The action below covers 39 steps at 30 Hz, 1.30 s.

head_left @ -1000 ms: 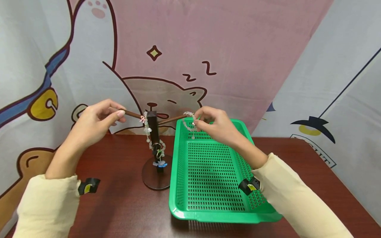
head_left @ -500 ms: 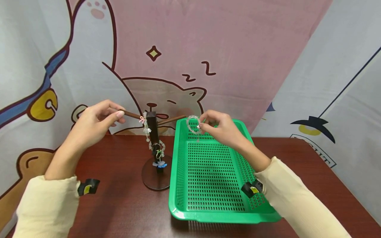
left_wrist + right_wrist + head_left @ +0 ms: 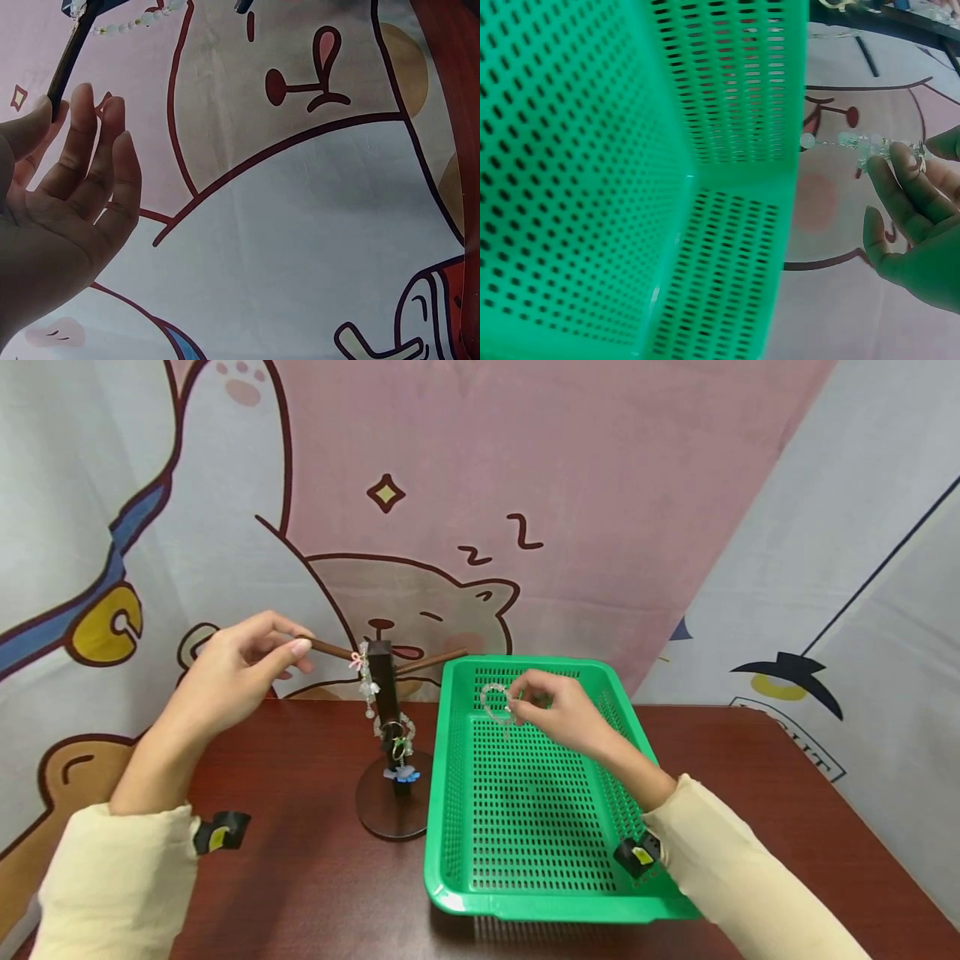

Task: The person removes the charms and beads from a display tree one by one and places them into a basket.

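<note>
My left hand [image 3: 240, 672] pinches the end of a brown wooden rod [image 3: 330, 648] on a dark jewelry stand [image 3: 386, 693]. In the left wrist view, that rod [image 3: 71, 64] sits between thumb and forefinger, the other fingers loosely bent. My right hand [image 3: 561, 710] pinches a clear beaded bracelet [image 3: 486, 693] with a dangling charm, over the far part of a green basket [image 3: 435, 793]. The right wrist view has the bracelet [image 3: 855, 141] at the fingertips, beyond the basket wall. Another beaded bracelet [image 3: 367, 681] with a pink bow hangs on the stand's left rod.
Lower on the stand hang more beaded pieces [image 3: 407, 727], a ring-like item and a blue charm [image 3: 405, 774]. The stand's right rod [image 3: 435, 660] reaches toward the basket rim. A red-brown table [image 3: 292, 827] lies beneath, with a cartoon-printed cloth [image 3: 585, 510] behind.
My right hand has drawn the bracelet off the tip of the right rod, then moved it rightward and lower over the basket. My left hand keeps its pinch on the left rod.
</note>
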{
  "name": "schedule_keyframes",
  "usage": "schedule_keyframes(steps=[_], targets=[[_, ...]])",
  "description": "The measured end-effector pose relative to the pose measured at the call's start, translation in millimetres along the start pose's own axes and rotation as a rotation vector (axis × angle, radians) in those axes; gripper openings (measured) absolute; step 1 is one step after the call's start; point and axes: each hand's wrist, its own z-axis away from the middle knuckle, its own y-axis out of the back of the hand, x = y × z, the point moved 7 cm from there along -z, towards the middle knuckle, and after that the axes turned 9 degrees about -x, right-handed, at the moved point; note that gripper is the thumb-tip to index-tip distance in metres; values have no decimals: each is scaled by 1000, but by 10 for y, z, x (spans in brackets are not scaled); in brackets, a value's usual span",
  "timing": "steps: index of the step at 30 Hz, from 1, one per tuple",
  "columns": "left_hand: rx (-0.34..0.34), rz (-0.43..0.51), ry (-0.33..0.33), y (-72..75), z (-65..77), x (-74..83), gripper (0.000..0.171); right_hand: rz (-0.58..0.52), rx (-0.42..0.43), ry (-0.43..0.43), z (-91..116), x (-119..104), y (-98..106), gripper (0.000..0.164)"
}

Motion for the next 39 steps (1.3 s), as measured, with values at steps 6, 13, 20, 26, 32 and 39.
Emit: schedule_keyframes(steps=[6, 13, 20, 26, 32, 39], targets=[[-4, 1, -7, -9, -3, -5, 15, 1, -44, -31, 41, 193, -154, 6], [-5, 0, -2, -13, -4, 3, 15, -4, -77, -47, 78, 344, -272, 5], [-1, 1, -8, -16, -4, 1, 15, 10, -107, -65, 93, 426, -353, 4], [3, 6, -9, -14, -8, -7, 15, 4, -169, -56, 92, 445, -441, 5], [7, 6, -9, -14, -6, -14, 14, -6, -224, -27, 89, 448, -510, 6], [7, 3, -10, -12, -5, -9, 14, -15, -249, -46, 89, 471, -537, 6]])
